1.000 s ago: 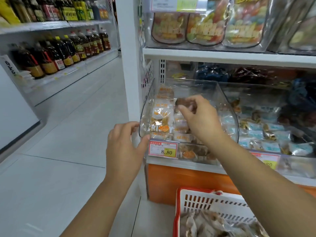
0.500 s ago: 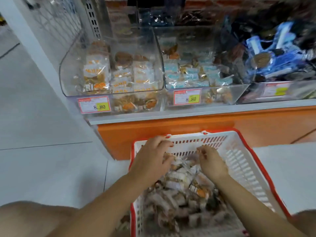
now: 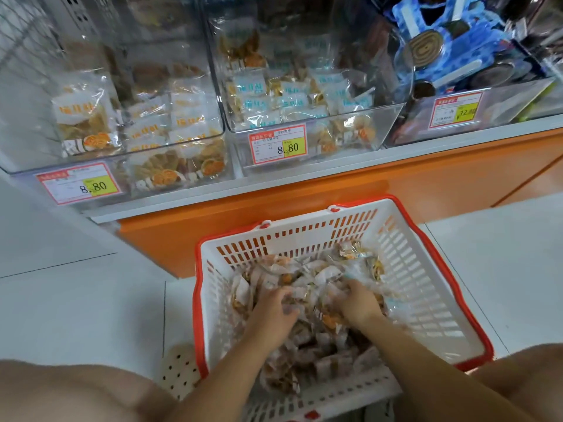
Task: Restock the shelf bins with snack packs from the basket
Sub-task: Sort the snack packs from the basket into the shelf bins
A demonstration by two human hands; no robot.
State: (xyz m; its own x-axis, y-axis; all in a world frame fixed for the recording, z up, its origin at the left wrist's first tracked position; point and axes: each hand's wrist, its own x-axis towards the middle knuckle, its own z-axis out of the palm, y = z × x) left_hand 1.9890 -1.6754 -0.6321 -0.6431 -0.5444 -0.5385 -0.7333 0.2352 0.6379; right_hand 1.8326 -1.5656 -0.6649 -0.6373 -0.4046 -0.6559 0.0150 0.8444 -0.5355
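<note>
A white basket with a red rim [image 3: 423, 287] stands on the floor below the shelf, holding a heap of clear-wrapped snack packs [image 3: 310, 278]. Both my hands are down in that heap. My left hand [image 3: 272, 309] has its fingers curled into the packs at the middle left. My right hand [image 3: 358, 303] digs into the packs just to the right, its fingers buried in wrappers. Above, a clear shelf bin [image 3: 128, 166] at the left holds orange-printed packs, and the middle bin [image 3: 307, 138] holds blue-printed packs.
A third clear bin [image 3: 493, 108] at the right holds blue-wrapped dark round snacks. Price tags read 8.80 on the left and middle bins and 12 on the right one. An orange shelf base [image 3: 335, 193] runs behind the basket. My knees frame the bottom corners; a perforated shoe [image 3: 179, 370] is beside the basket.
One second ago my right hand was in the left bin and my left hand at its front. Both hands have since dropped into the basket and pushed deeper into the packs; the view tilted down.
</note>
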